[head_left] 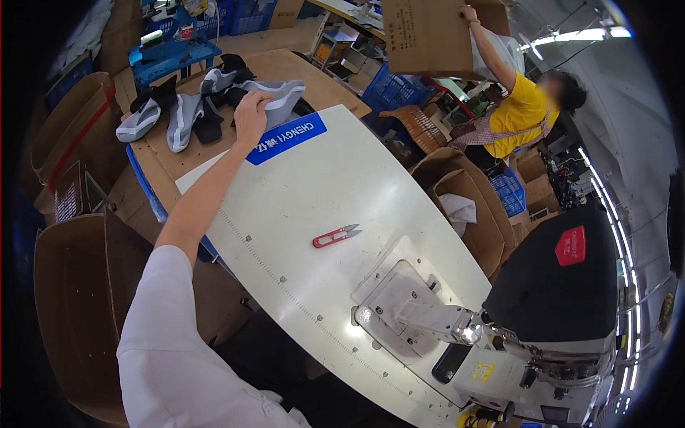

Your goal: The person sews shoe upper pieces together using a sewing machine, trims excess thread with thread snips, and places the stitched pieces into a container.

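My left hand (pixel 252 116) reaches out over the far left corner of the white sewing-machine table (pixel 285 200). Its fingers are closed on the edge of a grey-and-black shoe upper (pixel 287 98). Beside that piece, several more grey-and-black shoe uppers (pixel 182 121) lie in a loose pile on a brown board (pixel 160 153). Red-handled thread snips (pixel 335 237) rest on the white tabletop, well apart from the hand. My right hand is out of view.
A sewing machine (pixel 492 357) stands at the table's right end. Cardboard boxes (pixel 78 307) sit on the left, and another open box (pixel 471 214) holds white material beyond the table. At the far right, a person in yellow (pixel 524 114) lifts a large carton (pixel 432 39).
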`<state>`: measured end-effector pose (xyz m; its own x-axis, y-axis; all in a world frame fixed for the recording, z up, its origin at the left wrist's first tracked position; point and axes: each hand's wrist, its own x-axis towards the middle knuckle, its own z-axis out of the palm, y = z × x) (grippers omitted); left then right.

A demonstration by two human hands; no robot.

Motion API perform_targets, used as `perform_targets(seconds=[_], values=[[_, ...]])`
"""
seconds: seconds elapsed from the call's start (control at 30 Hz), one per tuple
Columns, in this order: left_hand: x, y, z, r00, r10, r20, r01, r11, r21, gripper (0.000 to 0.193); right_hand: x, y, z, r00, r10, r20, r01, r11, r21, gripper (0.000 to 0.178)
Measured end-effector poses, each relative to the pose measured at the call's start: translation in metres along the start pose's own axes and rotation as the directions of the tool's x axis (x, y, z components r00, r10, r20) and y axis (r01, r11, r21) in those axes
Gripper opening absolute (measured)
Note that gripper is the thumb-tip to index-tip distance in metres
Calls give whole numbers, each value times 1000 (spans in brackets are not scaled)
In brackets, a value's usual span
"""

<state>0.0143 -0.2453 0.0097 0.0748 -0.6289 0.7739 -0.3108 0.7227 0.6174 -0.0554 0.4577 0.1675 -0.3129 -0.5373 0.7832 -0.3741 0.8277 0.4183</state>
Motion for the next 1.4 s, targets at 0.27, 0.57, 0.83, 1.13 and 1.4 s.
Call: perform_targets(seconds=[0.27, 0.57, 0.83, 1.13, 1.4], values=[[11, -47, -39, 904, -354, -241, 391, 911, 128, 9, -21, -10, 27, 990, -141, -8, 132, 901, 414, 10], [79, -150, -78, 699, -400, -593, 552, 828, 93, 12, -46, -6, 24, 982, -44, 186, -44, 896, 443, 20], [134, -1, -184, 918, -390, 68, 334, 672, -661, 22, -32, -67, 51, 947, 44, 318, -277, 615, 739, 19], [-102, 289, -196, 688, 554, 469, -22, 661, -750, 21, 46, -195, 44, 752, -111, 650, -485, -761, 431, 32], [-141, 285, -189, 466, 354, 811, 529, 624, -576, 16, 35, -160, 56, 838, -179, 515, -543, -180, 820, 22]])
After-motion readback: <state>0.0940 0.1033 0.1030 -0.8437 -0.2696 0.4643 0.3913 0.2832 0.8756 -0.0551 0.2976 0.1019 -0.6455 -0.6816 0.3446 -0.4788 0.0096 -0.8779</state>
